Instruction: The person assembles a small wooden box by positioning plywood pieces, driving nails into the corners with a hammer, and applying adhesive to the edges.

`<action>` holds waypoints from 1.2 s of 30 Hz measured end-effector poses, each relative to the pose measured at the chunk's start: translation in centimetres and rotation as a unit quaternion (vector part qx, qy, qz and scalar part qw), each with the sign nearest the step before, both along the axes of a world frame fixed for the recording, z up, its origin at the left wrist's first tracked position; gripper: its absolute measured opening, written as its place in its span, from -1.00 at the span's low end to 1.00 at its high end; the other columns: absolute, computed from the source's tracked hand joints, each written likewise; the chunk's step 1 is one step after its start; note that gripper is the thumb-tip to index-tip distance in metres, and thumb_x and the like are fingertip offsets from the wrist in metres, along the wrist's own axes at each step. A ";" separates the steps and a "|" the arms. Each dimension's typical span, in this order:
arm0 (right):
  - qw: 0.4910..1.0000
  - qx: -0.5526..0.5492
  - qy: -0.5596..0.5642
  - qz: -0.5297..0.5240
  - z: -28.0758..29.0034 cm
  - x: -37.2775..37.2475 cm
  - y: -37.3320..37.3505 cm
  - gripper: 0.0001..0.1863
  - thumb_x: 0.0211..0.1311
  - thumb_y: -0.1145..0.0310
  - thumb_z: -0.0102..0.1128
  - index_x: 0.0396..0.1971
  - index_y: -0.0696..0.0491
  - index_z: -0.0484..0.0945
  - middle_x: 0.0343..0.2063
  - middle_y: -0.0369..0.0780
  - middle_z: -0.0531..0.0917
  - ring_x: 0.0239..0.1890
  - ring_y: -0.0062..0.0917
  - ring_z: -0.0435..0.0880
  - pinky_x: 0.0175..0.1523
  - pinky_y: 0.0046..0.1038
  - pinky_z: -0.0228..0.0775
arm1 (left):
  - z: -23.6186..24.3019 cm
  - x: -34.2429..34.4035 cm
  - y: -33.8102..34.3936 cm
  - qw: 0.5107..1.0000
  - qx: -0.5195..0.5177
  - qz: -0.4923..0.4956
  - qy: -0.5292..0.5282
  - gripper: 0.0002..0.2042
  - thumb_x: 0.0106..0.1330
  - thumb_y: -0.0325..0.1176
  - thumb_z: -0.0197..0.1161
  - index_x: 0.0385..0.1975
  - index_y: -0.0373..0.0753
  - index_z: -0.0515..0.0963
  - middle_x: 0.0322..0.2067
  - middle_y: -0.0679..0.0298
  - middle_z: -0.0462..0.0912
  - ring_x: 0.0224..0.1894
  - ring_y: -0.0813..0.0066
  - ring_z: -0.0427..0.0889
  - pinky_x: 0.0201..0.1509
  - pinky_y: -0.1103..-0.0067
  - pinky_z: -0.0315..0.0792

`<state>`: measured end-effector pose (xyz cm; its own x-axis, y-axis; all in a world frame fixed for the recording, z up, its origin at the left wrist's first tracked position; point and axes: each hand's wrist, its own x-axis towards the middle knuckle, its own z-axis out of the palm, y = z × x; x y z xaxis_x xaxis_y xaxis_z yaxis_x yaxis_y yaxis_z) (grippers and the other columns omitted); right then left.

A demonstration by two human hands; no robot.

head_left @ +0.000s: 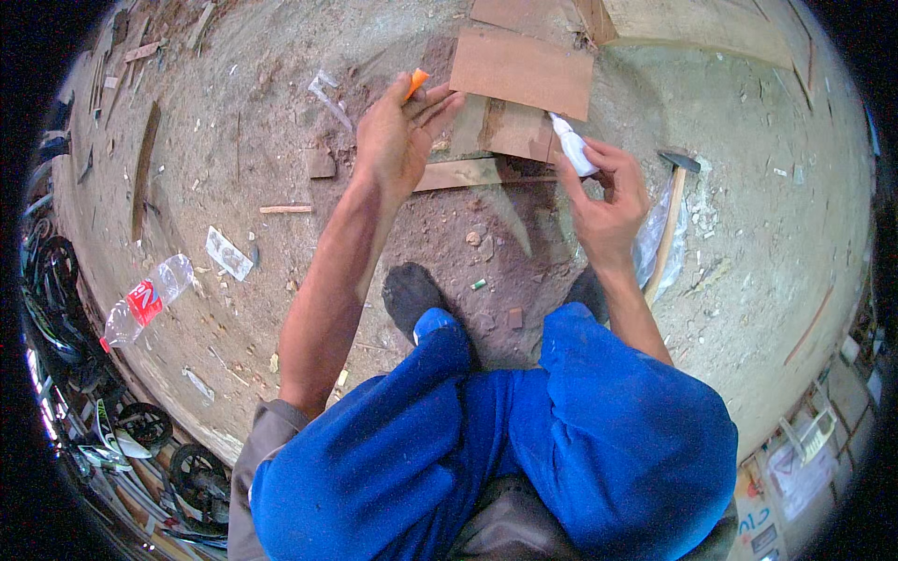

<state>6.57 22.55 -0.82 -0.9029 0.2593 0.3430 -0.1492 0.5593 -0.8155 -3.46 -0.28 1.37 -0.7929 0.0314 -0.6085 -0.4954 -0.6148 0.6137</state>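
Note:
An orange cap [417, 82] sticks up between the thumb and bent fingers of my left hand [398, 136], whose other fingers stretch out to the right. My right hand [610, 198] grips a small white squeeze bottle [573, 150], its narrow nozzle tilted up and left toward a thin brown board [524, 73]. Whether the nozzle touches the board, I cannot tell. Beneath that board a second brown piece [520, 133] shows in part. A pale wood strip [458, 175] lies just nearer to me, right of my left wrist.
To the right, a hammer [669, 220] lies over a clear plastic bag [648, 245]. A plastic bottle [148, 301] with a red label rests at left on the dirt floor. Lumber [697, 28] is at the far right; motorbikes [140, 425] line the lower left. My feet stand close by.

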 end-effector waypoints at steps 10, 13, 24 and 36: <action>0.990 0.088 0.066 0.085 1.5 -3.1 -3.6 -0.70 0.03 0.51 0.57 -0.26 0.19 0.61 -0.21 -0.07 0.70 -0.26 -0.37 0.73 -0.28 -0.42 0.59 | 0.2 -0.3 -0.7 0.971 -0.189 -0.103 0.102 -0.47 0.59 -0.11 -0.01 0.21 -0.57 0.31 0.07 -0.24 0.59 0.16 0.05 0.60 0.37 0.30 0.39; 0.991 0.109 0.023 0.071 1.9 -2.8 -3.9 -0.69 0.02 0.48 0.56 -0.28 0.17 0.58 -0.23 -0.05 0.67 -0.20 -0.21 0.72 -0.16 -0.31 0.61 | 0.8 -0.2 -0.8 0.960 -0.216 -0.124 0.128 -0.43 0.59 -0.08 -0.02 0.23 -0.59 0.31 0.06 -0.20 0.62 0.18 0.12 0.60 0.37 0.33 0.37; 0.982 0.141 0.043 0.117 1.4 -4.2 -5.7 -0.69 0.02 0.48 0.56 -0.29 0.15 0.58 -0.25 -0.07 0.68 -0.24 -0.23 0.71 -0.21 -0.31 0.60 | -0.1 -1.8 -2.8 0.966 -0.157 -0.190 0.082 -0.52 0.52 -0.01 0.09 0.17 -0.29 0.55 0.09 0.11 0.63 0.14 0.27 0.57 0.21 0.31 0.41; 0.956 0.212 0.048 0.197 1.6 -5.0 -6.7 -0.68 -0.01 0.51 0.44 -0.24 0.07 0.52 -0.23 -0.15 0.62 -0.24 -0.17 0.66 -0.20 -0.25 0.57 | 0.8 -1.6 -1.9 0.940 -0.236 -0.212 0.124 -0.58 0.57 -0.06 0.06 -0.18 -0.35 0.64 -0.40 0.39 0.59 -0.37 0.66 0.49 -0.33 0.62 0.37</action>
